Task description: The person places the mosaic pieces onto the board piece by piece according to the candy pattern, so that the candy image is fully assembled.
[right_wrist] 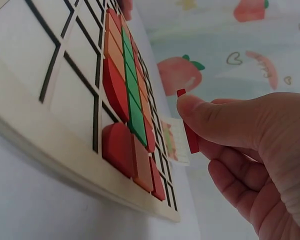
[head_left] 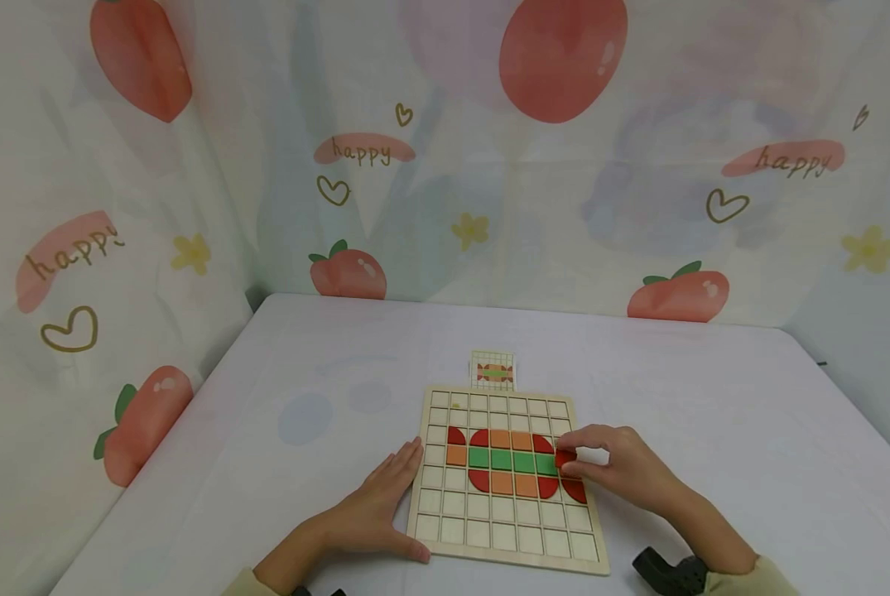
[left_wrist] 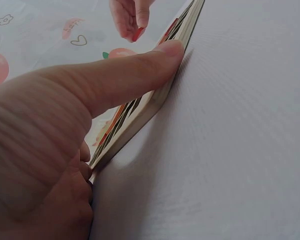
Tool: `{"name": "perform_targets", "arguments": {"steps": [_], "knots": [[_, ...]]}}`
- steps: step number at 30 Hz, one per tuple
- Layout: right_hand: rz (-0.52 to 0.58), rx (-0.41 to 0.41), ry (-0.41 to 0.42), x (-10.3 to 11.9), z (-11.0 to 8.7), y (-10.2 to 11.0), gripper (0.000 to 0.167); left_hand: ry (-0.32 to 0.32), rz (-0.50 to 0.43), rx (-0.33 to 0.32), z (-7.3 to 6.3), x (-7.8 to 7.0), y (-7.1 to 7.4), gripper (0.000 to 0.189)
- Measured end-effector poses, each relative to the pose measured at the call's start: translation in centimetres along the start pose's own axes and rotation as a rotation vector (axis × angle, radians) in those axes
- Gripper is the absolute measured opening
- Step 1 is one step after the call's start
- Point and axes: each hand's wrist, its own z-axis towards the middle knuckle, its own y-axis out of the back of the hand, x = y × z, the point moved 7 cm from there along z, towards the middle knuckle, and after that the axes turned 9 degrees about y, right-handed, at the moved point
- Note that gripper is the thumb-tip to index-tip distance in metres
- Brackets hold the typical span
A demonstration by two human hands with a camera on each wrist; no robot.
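Observation:
A wooden grid board (head_left: 504, 553) lies on the table, with red rounded, orange and green tiles in its middle rows. My right hand (head_left: 627, 468) pinches a red tile (right_wrist: 191, 135) between thumb and finger over the board's right side. In the right wrist view that tile is clear of the board, and a red, orange and red row of tiles (right_wrist: 142, 162) sits near the board's edge. My left hand (head_left: 366, 509) rests against the board's left side, fingers extended, with its thumb (left_wrist: 135, 75) on the front edge. The left column's red tile (head_left: 455, 435) sits above an orange tile (head_left: 456, 455).
A small pattern card (head_left: 493, 358) with a printed grid lies just behind the board. White cloth covers the table (head_left: 325, 356). Printed curtains (head_left: 445, 215) stand behind and at the sides. A black wrist device (head_left: 668, 571) is near the right sleeve.

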Motion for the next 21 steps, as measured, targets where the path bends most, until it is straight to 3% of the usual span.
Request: {"name": "perform_targets", "arguments": {"steps": [4,14,21], "knots": [[0.019,0.000,0.016,0.3,0.9,-0.4,0.030,0.011,-0.002,0.000,0.0,0.0,0.0,0.125],[0.081,-0.043,0.218,2.1,3.3,-1.8,0.027,0.024,0.001,0.002,0.0,0.1,0.0,0.126],[0.108,-0.030,0.233,3.2,4.3,-2.8,0.027,0.018,-0.003,0.005,0.1,0.0,0.0,0.125]]}}
